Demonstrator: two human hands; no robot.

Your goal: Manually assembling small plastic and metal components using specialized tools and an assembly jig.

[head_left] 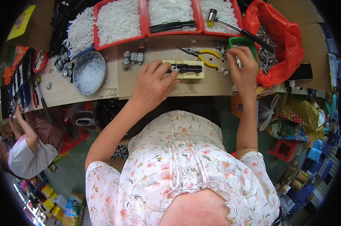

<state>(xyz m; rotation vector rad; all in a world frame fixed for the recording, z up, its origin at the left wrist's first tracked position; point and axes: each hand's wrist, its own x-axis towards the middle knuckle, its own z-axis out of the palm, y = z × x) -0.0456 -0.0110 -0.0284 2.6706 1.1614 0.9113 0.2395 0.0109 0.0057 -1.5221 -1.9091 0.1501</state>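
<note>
My left hand [153, 83] rests over the left end of a cream block-shaped fixture [195, 75], its fingers closed on a long black plastic part [189, 68] lying in it. A small white piece [174, 68] shows beside those fingertips. My right hand [245, 67] is at the near edge of a small green bin [233, 40], fingers pinched around a small silvery metal piece [238, 62]. Between the hands and farther back, yellow-handled pliers [204, 54] lie on the bench. Most of the bin's inside is hidden.
Red trays [142, 19] of white plastic parts line the back. A hammer [240, 30] lies across the right tray, near a red bag [283, 49] of grey parts. A round metal bowl [105, 71] stands left, by grey metal parts [136, 57]. Another person [31, 150] sits far left.
</note>
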